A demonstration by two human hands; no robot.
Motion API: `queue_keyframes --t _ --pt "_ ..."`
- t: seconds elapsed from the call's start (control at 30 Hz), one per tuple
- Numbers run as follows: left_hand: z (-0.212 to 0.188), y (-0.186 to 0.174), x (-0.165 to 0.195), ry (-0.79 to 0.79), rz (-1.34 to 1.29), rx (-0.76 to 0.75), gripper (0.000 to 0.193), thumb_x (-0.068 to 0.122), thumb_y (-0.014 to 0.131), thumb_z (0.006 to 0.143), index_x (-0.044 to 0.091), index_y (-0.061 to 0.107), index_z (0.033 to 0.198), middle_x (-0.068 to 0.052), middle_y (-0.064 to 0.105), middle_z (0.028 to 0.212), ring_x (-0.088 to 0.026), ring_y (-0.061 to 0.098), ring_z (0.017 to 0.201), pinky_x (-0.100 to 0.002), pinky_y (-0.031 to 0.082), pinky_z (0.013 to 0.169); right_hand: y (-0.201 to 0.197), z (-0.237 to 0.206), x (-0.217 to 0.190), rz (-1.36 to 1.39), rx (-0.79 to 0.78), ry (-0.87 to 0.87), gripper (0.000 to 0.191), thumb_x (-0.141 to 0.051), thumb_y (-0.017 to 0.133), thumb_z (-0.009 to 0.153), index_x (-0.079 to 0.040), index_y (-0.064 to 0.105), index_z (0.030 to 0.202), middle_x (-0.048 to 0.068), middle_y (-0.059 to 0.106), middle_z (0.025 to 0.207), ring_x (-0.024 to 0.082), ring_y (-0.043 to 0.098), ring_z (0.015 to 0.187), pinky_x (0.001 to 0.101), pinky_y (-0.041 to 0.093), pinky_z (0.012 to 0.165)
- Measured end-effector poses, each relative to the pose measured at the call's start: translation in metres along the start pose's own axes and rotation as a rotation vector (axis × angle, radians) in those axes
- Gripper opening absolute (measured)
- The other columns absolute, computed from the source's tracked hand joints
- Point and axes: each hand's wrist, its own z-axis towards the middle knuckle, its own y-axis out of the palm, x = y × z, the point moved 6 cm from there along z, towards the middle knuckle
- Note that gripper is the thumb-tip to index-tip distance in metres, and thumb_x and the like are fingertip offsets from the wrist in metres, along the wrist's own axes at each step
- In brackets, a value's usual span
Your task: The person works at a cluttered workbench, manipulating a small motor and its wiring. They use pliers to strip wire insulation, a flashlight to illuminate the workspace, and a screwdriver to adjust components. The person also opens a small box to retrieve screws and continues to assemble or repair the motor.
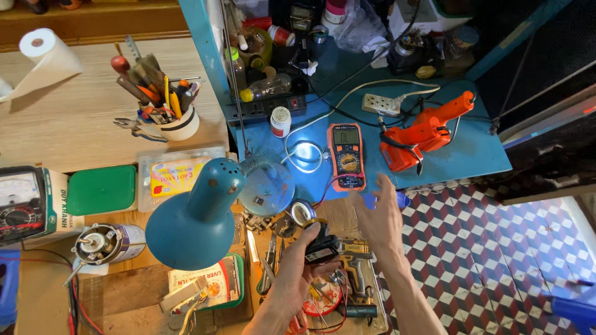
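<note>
Left hand: the left hand (pixel 297 273) grips a small black battery pack (pixel 321 248), raised under the teal lamp (pixel 197 218), probably for light.
Right hand: the right hand (pixel 379 217) hovers open, fingers spread, just right of the pack and touching nothing.
Beyond the right hand: an orange multimeter (pixel 346 156) lies face up on the blue bench (pixel 472 155), readable at a glance; an orange glue gun (pixel 422 131) sits further right.
Hidden: the lamp shade covers the bench beneath; whether wires join the pack is unclear.

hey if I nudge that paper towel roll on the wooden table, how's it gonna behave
The paper towel roll lies on its side on the wooden table, so it would probably roll easily. It looks light, and its loose tail would likely flop and unwind.
</note>
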Motion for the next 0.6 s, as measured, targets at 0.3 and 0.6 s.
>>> queue_keyframes --t 0.3,0.6 --pt "-0.001 0.018 -0.022 -0.013 -0.121 0.159 0.051 0.042 0.07 0.087 -0.003 0.069 0.11 -0.017 0.073 0.086 -0.027 0.075 0.076 -0.036 0.065 0.068 0.067 0.084 0.027 -0.129 0.024 -0.014 0.108 -0.032 0.084 0.069 -0.008 0.025 0.156 0.023 0.048 0.141 0.041 0.047 0.131 0.0529 0.038 0.109" --pt "0.018 0.063 -0.033 0.0 -0.044 0.102 0.046 0.042 0.071 0.086 0.001 0.067 0.107 -0.011 0.072 0.089 -0.021 0.074 0.074 -0.034 0.065 0.067 0.041 0.103 0.064 -0.037 0.121 -0.071 0.101 -0.033 0.085 0.07 -0.003 0.033 0.151 0.027 0.049 0.137 0.045 0.049 0.126 0.0517 0.04 0.106"
